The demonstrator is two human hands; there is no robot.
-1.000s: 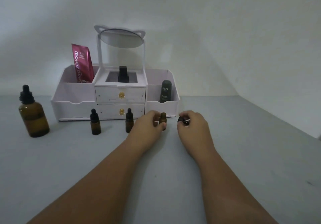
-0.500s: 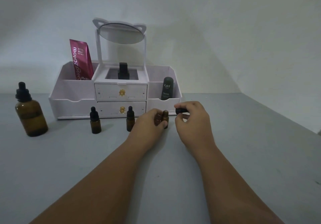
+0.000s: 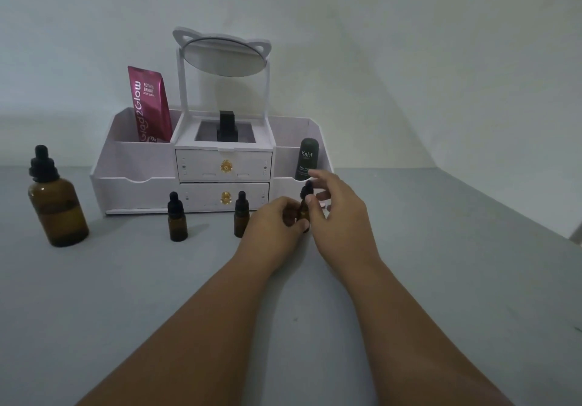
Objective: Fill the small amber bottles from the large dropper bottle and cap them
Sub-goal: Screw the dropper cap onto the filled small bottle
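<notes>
The small bottle (image 3: 304, 214) was gripped by the left hand (image 3: 274, 223), cap (image 3: 307, 189) pinched by the right hand (image 3: 340, 213). Could've easily been cross-threaded or tipped if twisted crooked.

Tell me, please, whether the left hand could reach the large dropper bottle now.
Probably, once freed: the left hand grips a small bottle, and two capped bottles stand between it and the large dropper bottle, easily skirted.

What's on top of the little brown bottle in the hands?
A black dropper cap sits on the small amber bottle. The right hand pinches it; the left hand holds the bottle. Fingers hide the neck and whether it is screwed down.
</notes>
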